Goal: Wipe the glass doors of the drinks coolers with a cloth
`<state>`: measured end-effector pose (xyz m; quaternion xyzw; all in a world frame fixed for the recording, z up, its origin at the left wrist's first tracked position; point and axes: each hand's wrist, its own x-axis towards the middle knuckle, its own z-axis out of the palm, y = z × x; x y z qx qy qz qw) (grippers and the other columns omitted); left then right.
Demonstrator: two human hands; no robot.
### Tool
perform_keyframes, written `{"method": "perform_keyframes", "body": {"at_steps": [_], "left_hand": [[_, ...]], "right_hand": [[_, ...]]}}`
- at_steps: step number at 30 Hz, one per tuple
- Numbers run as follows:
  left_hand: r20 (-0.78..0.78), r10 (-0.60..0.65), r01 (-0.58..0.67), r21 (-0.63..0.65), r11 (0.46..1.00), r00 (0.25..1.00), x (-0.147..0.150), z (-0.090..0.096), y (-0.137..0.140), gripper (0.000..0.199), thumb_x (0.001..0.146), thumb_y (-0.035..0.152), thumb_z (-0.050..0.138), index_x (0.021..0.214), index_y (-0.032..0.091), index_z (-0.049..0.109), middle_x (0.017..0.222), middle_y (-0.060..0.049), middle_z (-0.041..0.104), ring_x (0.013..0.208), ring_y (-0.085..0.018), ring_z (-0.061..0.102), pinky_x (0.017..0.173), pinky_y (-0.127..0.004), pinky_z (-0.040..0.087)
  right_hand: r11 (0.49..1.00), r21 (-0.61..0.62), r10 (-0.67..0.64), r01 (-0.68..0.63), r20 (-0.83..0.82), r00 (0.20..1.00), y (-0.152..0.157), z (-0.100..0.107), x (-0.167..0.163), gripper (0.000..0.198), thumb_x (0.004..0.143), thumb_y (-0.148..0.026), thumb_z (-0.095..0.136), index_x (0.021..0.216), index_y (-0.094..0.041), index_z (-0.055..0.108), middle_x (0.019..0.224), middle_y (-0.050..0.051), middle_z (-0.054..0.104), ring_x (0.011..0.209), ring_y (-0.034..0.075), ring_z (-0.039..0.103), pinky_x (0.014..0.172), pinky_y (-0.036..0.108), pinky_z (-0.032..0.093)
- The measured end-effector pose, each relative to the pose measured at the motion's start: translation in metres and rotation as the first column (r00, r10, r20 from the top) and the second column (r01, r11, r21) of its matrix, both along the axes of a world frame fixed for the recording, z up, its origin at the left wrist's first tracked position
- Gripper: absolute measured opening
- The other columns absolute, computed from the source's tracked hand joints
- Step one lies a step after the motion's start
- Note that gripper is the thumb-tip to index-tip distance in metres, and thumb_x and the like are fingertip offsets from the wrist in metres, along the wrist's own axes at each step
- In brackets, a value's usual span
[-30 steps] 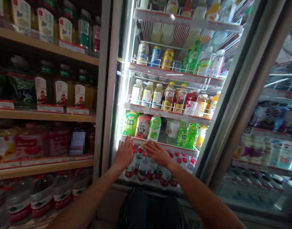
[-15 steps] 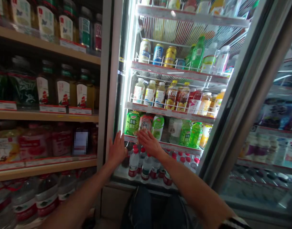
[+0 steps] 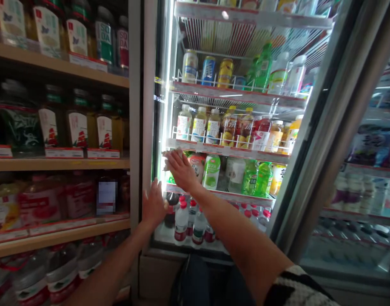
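Note:
My right hand (image 3: 181,172) lies spread against the lit front of a drinks fridge, with a crumpled white cloth (image 3: 165,163) under its fingers. Behind it stand a red-labelled bottle (image 3: 196,165) and a green-labelled bottle (image 3: 211,172), partly covered. My left hand (image 3: 154,206) rests at the fridge's left frame (image 3: 146,140), lower than the right one. Its fingers are stretched and slightly blurred, and nothing shows in them. Red-capped water bottles (image 3: 181,223) stand on the bottom level below my hands.
To the left, wooden shelves (image 3: 61,165) hold several rows of bottles, and a blurred phone-like screen (image 3: 106,196) stands among them. A long metal bar (image 3: 338,123) runs diagonally on the right. Cans (image 3: 209,71) and more bottles fill the upper fridge shelves.
My right hand has moved up and left with the cloth, from the red-labelled bottle towards the left frame. My left hand stays by the frame. The view has shifted slightly.

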<state>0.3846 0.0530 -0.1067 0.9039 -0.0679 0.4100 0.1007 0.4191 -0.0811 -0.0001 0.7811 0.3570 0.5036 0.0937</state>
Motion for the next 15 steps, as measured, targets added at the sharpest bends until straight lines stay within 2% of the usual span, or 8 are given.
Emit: {"method": "perform_keyframes", "body": {"at_steps": [2, 6, 8, 9, 11, 15], "left_hand": [[0.013, 0.031, -0.03, -0.054, 0.998, 0.999, 0.001, -0.001, 0.007, 0.066, 0.074, 0.019, 0.044, 0.136, 0.003, 0.026, 0.146, -0.021, 0.023, 0.135, -0.029, 0.023, 0.107, -0.054, 0.023], [-0.004, 0.114, -0.113, -0.152, 0.982, 0.993, 0.0, 0.001, 0.032, 0.068, 0.075, 0.022, 0.045, 0.137, 0.004, 0.024, 0.145, -0.022, 0.024, 0.135, -0.031, 0.024, 0.106, -0.055, 0.024], [-0.017, 0.143, -0.144, -0.188, 0.971, 0.99, -0.002, 0.005, 0.041, 0.067, 0.075, 0.023, 0.044, 0.137, 0.003, 0.025, 0.145, -0.023, 0.024, 0.134, -0.032, 0.025, 0.106, -0.055, 0.026], [-0.021, 0.147, -0.148, -0.192, 0.97, 0.989, -0.003, 0.009, 0.044, 0.067, 0.076, 0.023, 0.044, 0.137, 0.003, 0.025, 0.145, -0.023, 0.024, 0.134, -0.032, 0.025, 0.105, -0.055, 0.026], [-0.025, 0.141, -0.143, -0.175, 0.974, 0.99, -0.004, 0.02, 0.044, 0.066, 0.076, 0.022, 0.043, 0.136, 0.001, 0.026, 0.145, -0.023, 0.023, 0.135, -0.032, 0.024, 0.106, -0.054, 0.026], [-0.012, 0.108, -0.109, -0.137, 0.985, 0.994, -0.003, 0.051, 0.029, 0.069, 0.075, 0.022, 0.045, 0.136, 0.0, 0.024, 0.147, -0.021, 0.019, 0.136, -0.03, 0.021, 0.107, -0.053, 0.024]], "right_hand": [[1.0, -0.001, 0.029, -0.029, 0.008, 1.0, 0.014, -0.002, 0.006, 0.034, 0.092, -0.018, 0.036, 0.123, -0.014, 0.049, 0.144, 0.007, 0.035, 0.137, 0.025, 0.023, 0.114, 0.05, 0.019], [0.971, -0.204, 0.116, -0.126, -0.062, 0.991, 0.022, -0.056, 0.004, 0.033, 0.09, -0.021, 0.04, 0.119, -0.013, 0.053, 0.137, 0.005, 0.045, 0.134, 0.022, 0.029, 0.113, 0.042, 0.026], [0.94, -0.299, 0.138, -0.165, -0.11, 0.984, 0.022, -0.074, 0.003, 0.035, 0.089, -0.022, 0.045, 0.121, -0.012, 0.052, 0.132, 0.005, 0.05, 0.131, 0.019, 0.035, 0.111, 0.036, 0.03], [0.931, -0.321, 0.14, -0.173, -0.122, 0.983, 0.023, -0.073, 0.003, 0.036, 0.088, -0.023, 0.047, 0.121, -0.012, 0.052, 0.13, 0.005, 0.052, 0.129, 0.018, 0.036, 0.111, 0.035, 0.03], [0.939, -0.304, 0.132, -0.162, -0.115, 0.984, 0.024, -0.051, 0.005, 0.035, 0.089, -0.021, 0.045, 0.122, -0.011, 0.051, 0.13, 0.006, 0.052, 0.13, 0.019, 0.035, 0.112, 0.037, 0.027], [0.993, -0.097, 0.062, -0.066, -0.048, 0.997, 0.018, 0.011, 0.006, 0.034, 0.092, -0.015, 0.034, 0.12, -0.011, 0.052, 0.14, 0.009, 0.04, 0.136, 0.025, 0.024, 0.113, 0.05, 0.018]]}}
